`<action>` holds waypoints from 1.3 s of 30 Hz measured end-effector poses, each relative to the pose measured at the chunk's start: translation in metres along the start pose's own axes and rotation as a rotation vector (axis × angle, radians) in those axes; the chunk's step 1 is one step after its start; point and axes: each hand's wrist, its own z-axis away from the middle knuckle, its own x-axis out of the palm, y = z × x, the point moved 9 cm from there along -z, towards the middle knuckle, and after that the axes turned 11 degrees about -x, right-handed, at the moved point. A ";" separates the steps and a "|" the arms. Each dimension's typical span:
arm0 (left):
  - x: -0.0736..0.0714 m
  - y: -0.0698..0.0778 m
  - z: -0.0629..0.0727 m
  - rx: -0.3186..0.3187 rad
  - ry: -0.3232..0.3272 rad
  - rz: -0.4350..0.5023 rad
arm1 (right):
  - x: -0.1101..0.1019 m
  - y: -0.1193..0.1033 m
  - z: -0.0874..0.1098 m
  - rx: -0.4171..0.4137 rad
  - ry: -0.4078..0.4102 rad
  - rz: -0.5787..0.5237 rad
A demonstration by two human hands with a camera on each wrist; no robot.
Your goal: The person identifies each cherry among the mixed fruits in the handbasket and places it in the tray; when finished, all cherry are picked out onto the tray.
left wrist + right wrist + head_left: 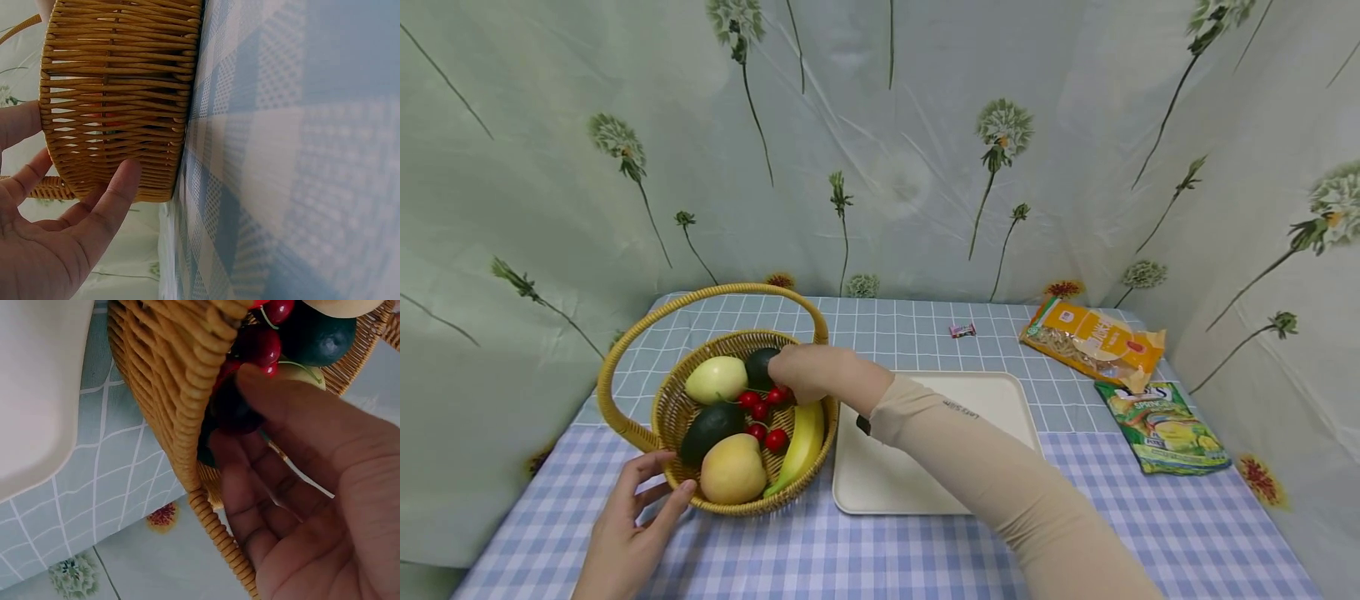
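Note:
A yellow-brown wicker basket [670,400] with a tall handle stands on the left of the table. In it lie a banana [803,442], a yellow apple-like fruit [733,470], a pale green fruit [716,380], red cherries [777,440] and two dark green fruits, one nearer [711,429]. My left hand [636,517] rests its fingertips at the basket's near left rim and outer wall. My right hand [808,372] reaches over the far right rim. In the right wrist view its thumb and fingers pinch a dark red cherry [234,411], shadowed and partly covered.
Right of the basket lies a cream tray [880,492], partly under my right forearm. A small pink wrapped sweet [962,331] lies behind it. An orange noodle packet [1093,337] and a green snack bag [1165,429] lie at the right edge. A dandelion-print curtain [910,233] hangs behind.

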 end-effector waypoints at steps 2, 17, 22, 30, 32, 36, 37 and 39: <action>0.000 0.001 0.001 0.011 0.008 0.012 | 0.000 0.002 0.000 -0.013 0.013 -0.083; 0.003 -0.011 -0.001 -0.060 -0.030 0.120 | -0.004 0.002 0.008 -0.147 0.108 -0.227; 0.001 -0.015 -0.002 -0.110 -0.045 0.121 | -0.007 0.002 0.014 -0.179 0.145 -0.273; 0.001 -0.021 -0.003 -0.256 -0.080 0.175 | -0.005 0.004 0.036 -0.172 0.201 -0.294; 0.004 -0.022 -0.004 -0.263 -0.107 0.247 | -0.004 0.006 0.044 -0.162 0.215 -0.307; 0.010 -0.025 -0.005 -0.263 -0.169 0.409 | -0.001 0.011 0.063 -0.154 0.256 -0.357; 0.011 -0.026 -0.005 -0.260 -0.179 0.439 | -0.001 0.012 0.067 -0.158 0.270 -0.374; 0.013 -0.028 -0.006 -0.257 -0.193 0.492 | 0.001 0.016 0.076 -0.165 0.303 -0.403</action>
